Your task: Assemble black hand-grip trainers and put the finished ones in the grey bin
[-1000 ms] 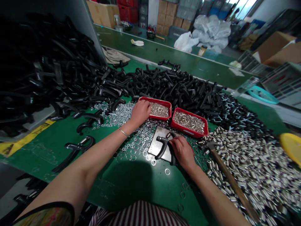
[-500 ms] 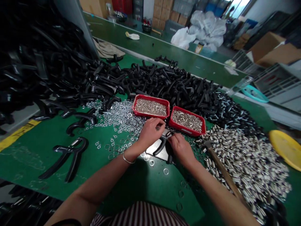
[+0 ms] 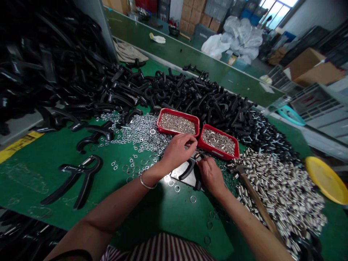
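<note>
A black hand grip exerciser (image 3: pixel 187 169) with a metal spring at its head lies on a small metal plate (image 3: pixel 176 172) in front of me. My right hand (image 3: pixel 212 175) is closed on its right side near the head; the fingertips are partly hidden. Just above the head is my left hand (image 3: pixel 179 150), its thumb and fingers pinched together. Whatever they may hold is too small to make out. Close beyond my hands stand two red trays, one with tiny metal parts (image 3: pixel 178 121) and one with short metal pins (image 3: pixel 219 141).
A finished-looking hand grip (image 3: pixel 78 177) lies at left. Loose rings and nuts (image 3: pixel 146 136) spread left of the trays. Black handles (image 3: pixel 185 88) are heaped behind. At right are a hammer (image 3: pixel 257 195), piled metal sleeves (image 3: pixel 282 192) and a yellow lid (image 3: pixel 326 177).
The whole view has shifted slightly. My left hand's pinched fingers have moved a little to the right over the grip's head. My right hand stays at the grip.
</note>
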`<state>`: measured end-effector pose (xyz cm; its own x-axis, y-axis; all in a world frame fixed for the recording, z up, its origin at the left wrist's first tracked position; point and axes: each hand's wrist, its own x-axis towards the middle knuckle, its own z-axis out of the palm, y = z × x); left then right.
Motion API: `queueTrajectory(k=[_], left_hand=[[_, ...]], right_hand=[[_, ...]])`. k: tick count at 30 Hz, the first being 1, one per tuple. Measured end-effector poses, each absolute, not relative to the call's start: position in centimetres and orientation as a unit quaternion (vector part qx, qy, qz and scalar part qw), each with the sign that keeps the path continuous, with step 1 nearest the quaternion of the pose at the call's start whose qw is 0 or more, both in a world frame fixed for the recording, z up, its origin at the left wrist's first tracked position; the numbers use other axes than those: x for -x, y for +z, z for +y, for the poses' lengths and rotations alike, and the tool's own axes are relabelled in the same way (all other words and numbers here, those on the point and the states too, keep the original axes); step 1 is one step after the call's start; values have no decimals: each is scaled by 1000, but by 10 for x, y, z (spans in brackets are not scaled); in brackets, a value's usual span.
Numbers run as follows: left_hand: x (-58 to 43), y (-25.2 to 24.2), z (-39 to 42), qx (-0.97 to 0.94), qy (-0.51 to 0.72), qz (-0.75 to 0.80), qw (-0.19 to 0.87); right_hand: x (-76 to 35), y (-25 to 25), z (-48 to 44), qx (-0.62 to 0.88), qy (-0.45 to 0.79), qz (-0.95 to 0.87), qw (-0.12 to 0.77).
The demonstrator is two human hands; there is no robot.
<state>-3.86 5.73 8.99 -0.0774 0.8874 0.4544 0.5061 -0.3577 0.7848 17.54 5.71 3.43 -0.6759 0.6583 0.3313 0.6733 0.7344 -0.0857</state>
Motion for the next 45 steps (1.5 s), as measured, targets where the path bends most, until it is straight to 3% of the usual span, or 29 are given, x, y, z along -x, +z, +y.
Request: queueTrajectory(k=[14,22,31,37,42,45], left_hand=[[42,100,48,-637,498,529,256],[41,98,47,-643,500,522,254],[36,97,46,-666,465,520,266],[35,96,45,-672,469,513,256],[36,94,47,-665,478,519,247],[36,88,50,-697,435,522,229]], right_hand=[[-172,35,58,374,-23,-916,144],[-173,38,62,380,49,-904,192],[-173,44,59,366,83,-911,171],[-175,53,69,368,187,-886,211],[-186,55,63,493,309,-750,314],[-189,54,57,524,397,-682,321]])
